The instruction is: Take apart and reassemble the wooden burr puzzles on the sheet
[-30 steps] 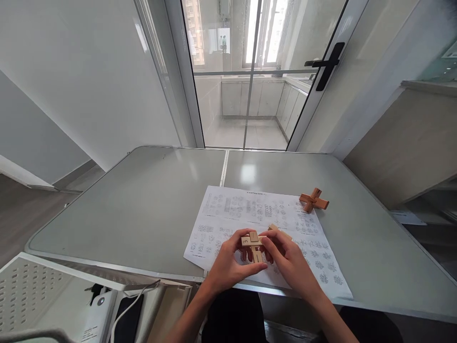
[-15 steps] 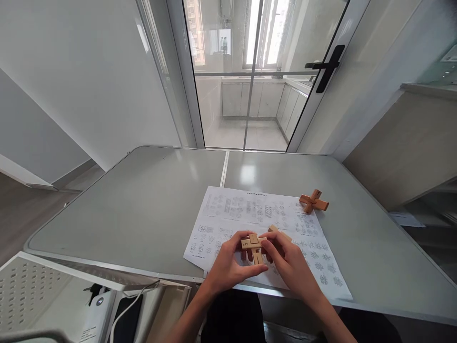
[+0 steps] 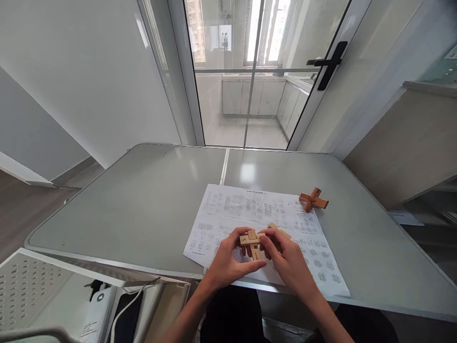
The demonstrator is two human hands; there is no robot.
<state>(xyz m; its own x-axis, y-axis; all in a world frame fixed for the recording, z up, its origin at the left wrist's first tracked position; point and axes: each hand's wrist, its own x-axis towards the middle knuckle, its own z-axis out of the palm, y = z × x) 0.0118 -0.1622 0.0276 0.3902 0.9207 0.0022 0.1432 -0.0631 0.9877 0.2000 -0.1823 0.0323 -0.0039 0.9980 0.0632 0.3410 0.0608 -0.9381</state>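
Both hands hold a small cluster of interlocked light wooden puzzle bars just above a printed instruction sheet near the table's front edge. My left hand pinches the cluster from the left, thumb underneath. From the right, my right hand grips it with curled fingers. A loose wooden bar lies on the sheet just behind my right fingers. A darker wooden cross-shaped puzzle rests at the sheet's far right corner.
The grey table has a seam down its middle. A white perforated shelf with a white device and cable stands at lower left. Glass sliding doors rise behind the table; a counter stands at right.
The hands and the wooden cluster have stayed in nearly the same place; only the view shifted slightly.
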